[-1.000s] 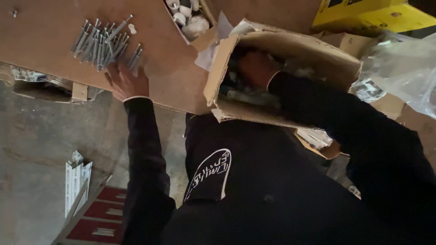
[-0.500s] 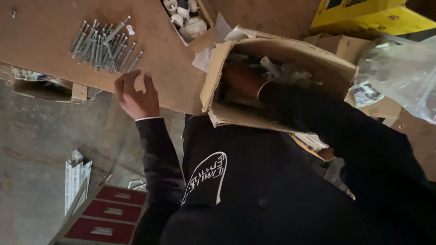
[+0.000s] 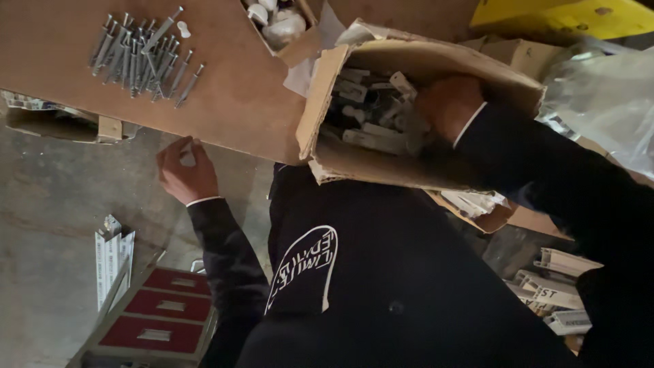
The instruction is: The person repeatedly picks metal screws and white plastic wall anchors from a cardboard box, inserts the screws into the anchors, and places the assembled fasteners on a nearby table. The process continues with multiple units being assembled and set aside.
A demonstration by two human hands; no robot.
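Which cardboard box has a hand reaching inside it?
The big torn brown cardboard box in the middle: the right hand is in it among white plastic pieces. The small open box behind it holds white parts, with no hand in it.

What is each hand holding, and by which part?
Left hand pinches a small white plastic piece between fingertips; right hand is inside the brown cardboard box, grip unclear.
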